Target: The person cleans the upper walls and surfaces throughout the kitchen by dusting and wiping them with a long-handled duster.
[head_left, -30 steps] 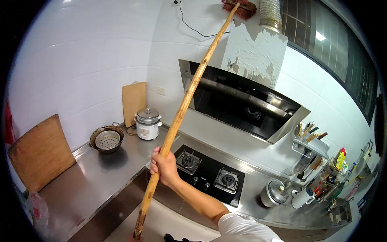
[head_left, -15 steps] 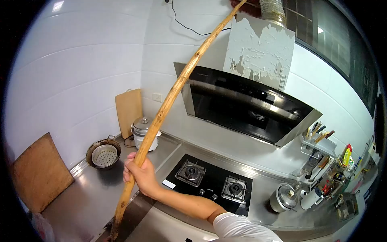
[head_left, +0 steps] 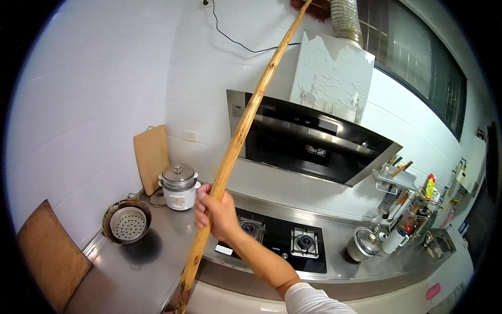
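My right hand (head_left: 217, 213) is closed around the lower part of a long wooden pole (head_left: 246, 123). The pole leans up and to the right, passing in front of the range hood (head_left: 314, 138). At its top, a dark red, bristly or feathery duster head (head_left: 317, 9) shows beside the silver exhaust duct (head_left: 345, 21), partly cut off by the frame edge. Below, the pole's darkened lower end reaches the bottom of the view. Beneath my forearm lies a black two-burner gas stove (head_left: 277, 242). My left hand is out of view.
A rice cooker (head_left: 179, 187) stands left of my hand, before a cutting board (head_left: 151, 157). Farther left are a wok with a steamer insert (head_left: 128, 224) and a brown board (head_left: 52, 256). A lidded pot (head_left: 363, 244) and utensil rack (head_left: 397, 178) are on the right.
My right hand and the pole have shifted right and slightly up in the view, and the pole looks a little steeper. The camera view has also shifted. My grip remains closed.
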`<state>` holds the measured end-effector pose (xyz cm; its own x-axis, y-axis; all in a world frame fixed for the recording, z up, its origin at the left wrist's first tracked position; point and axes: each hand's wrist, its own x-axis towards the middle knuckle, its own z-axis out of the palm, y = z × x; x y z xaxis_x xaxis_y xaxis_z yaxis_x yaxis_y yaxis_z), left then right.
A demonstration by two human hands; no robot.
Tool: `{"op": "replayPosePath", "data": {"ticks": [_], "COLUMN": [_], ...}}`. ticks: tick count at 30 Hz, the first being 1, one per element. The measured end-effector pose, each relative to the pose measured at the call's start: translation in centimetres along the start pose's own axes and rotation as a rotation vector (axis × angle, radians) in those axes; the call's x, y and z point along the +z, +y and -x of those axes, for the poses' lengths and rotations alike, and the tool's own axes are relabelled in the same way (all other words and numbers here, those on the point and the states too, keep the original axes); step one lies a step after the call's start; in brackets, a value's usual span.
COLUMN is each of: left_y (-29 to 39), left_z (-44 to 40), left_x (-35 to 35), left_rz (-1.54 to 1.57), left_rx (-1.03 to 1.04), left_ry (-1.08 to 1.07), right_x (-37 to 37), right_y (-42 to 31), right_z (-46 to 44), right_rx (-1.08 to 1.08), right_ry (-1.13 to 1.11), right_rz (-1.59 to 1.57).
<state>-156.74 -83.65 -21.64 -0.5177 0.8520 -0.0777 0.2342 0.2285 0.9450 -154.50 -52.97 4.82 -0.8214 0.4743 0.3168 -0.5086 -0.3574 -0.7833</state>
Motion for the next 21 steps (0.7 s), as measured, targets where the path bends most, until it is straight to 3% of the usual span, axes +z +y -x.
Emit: {"op": "replayPosePath", "data": {"ticks": [1, 3, 8, 11, 16, 19, 21], "left_y": [1.9, 3.9, 8.1, 11.9, 16.4, 20.0, 22.3], "left_z": [-1.0, -3.1, -8.0, -9.4, -14.6, -17.0, -18.6], "left_x": [0.9, 1.0, 3.4, 4.6, 3.9, 3.6, 3.0], "left_rz": [0.184, 0.27, 0.414, 0.481, 0.455, 0.557, 0.563], "left_rx": [0.168, -0.04, 0.066, 0.019, 0.05, 0.183, 0.284], "left_ry": [0.091, 0.006, -0.086, -0.09, -0.197, -0.182, -0.167], "right_x": [-0.1, -0.3, -1.2, -1.4, -2.6, -5.4, -7.3], "right_y": [-0.7, -2.0, -5.4, -5.3, -3.1, -2.2, -2.3], "right_z": [-0.5, -1.5, -3.5, -2.3, 2.1, 4.6, 6.7], "right_rx": [-0.014, -0.051, -0.257, -0.352, -0.347, -0.357, -0.227], "right_ry": [-0.006, 0.025, 0.147, 0.217, 0.231, 0.372, 0.385], "right_rz": [0.018, 0.074, 0.275, 0.413, 0.567, 0.539, 0.519]}}
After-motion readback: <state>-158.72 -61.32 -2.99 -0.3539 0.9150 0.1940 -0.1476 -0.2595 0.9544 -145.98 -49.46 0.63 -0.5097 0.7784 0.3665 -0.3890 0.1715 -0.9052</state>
